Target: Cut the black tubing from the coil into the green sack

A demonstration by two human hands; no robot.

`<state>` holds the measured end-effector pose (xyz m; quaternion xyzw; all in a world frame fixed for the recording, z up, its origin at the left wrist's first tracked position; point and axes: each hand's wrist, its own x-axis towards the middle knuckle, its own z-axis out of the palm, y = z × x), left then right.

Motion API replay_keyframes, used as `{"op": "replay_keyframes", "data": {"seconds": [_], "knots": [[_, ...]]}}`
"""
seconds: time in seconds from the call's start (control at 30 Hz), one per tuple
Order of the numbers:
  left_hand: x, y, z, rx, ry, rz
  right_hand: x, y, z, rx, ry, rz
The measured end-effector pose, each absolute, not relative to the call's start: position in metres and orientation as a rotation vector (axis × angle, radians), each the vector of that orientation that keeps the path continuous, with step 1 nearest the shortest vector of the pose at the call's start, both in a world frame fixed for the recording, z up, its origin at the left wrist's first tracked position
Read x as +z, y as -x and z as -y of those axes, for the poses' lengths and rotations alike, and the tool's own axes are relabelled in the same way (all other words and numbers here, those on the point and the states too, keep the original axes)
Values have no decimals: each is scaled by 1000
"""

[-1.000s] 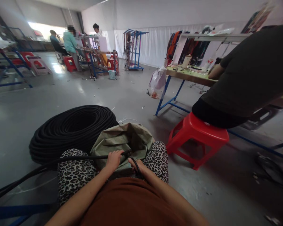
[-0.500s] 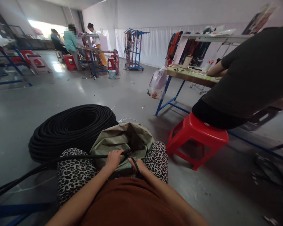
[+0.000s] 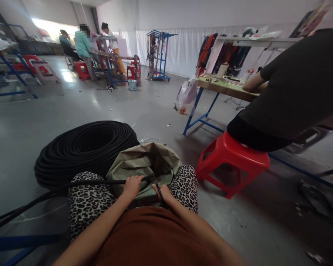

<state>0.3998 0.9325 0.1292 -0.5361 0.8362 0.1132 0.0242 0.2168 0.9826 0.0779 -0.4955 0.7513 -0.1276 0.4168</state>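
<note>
The wearer's brown shirt (image 3: 147, 236) fills the bottom edge, with a blue metal bar (image 3: 22, 242) low at the left. Just ahead, the right hand (image 3: 165, 194) is closed around the black handles of a pair of scissors (image 3: 161, 195), their blades pointing up and away at the end of a black cord (image 3: 100, 182); whether the blades are apart is too small to tell. The left hand (image 3: 132, 186) is wrapped over that cord close to its end, knuckles up. From there the cord runs over the left knee of the leopard-print trousers (image 3: 90, 207) and off the left edge beside a second strand. An open green sack (image 3: 127, 162) stands between the knees, beneath the cord's end. Beyond the left knee, a thick coil of black cord (image 3: 58, 162) lies on the floor beside the sack. To the right, a person in a dark shirt (image 3: 296, 88) sits on a red stool (image 3: 235, 155), one forearm on a table (image 3: 227, 88). A clear plastic bag (image 3: 187, 94) hangs at that table's corner. Farther off stand a blue rack (image 3: 162, 55) hung with straps and three people around another table.
</note>
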Motion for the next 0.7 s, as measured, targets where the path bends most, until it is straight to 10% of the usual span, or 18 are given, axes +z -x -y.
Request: {"op": "replay_keyframes", "data": {"seconds": [0.7], "knots": [[120, -398, -927, 308, 1657, -2584, 82, -217, -981, -288, 1295, -1868]]}}
